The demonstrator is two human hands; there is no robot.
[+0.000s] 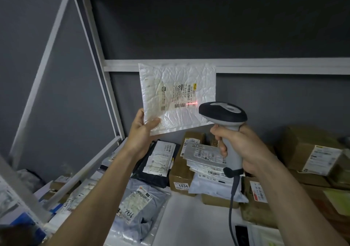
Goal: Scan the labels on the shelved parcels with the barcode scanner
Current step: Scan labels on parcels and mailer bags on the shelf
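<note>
My left hand (141, 132) pinches the lower left corner of a white bubble mailer (170, 75) and holds it upright above the shelf. Its shipping label (180, 96) faces me, turned sideways. My right hand (244, 149) grips the grey handle of a barcode scanner (223, 113), whose dark head sits just right of the label. A red scan line falls on the label's lower right end, beside a barcode. The scanner's cable (232, 208) hangs down from the handle.
Labelled parcels cover the white shelf (189, 219): a grey poly bag (140, 208), a black bag (159, 162), a brown box marked 1834 (181, 177), white mailers (208, 158) and cardboard boxes (306, 151) at right. White rack posts (100, 75) rise at left.
</note>
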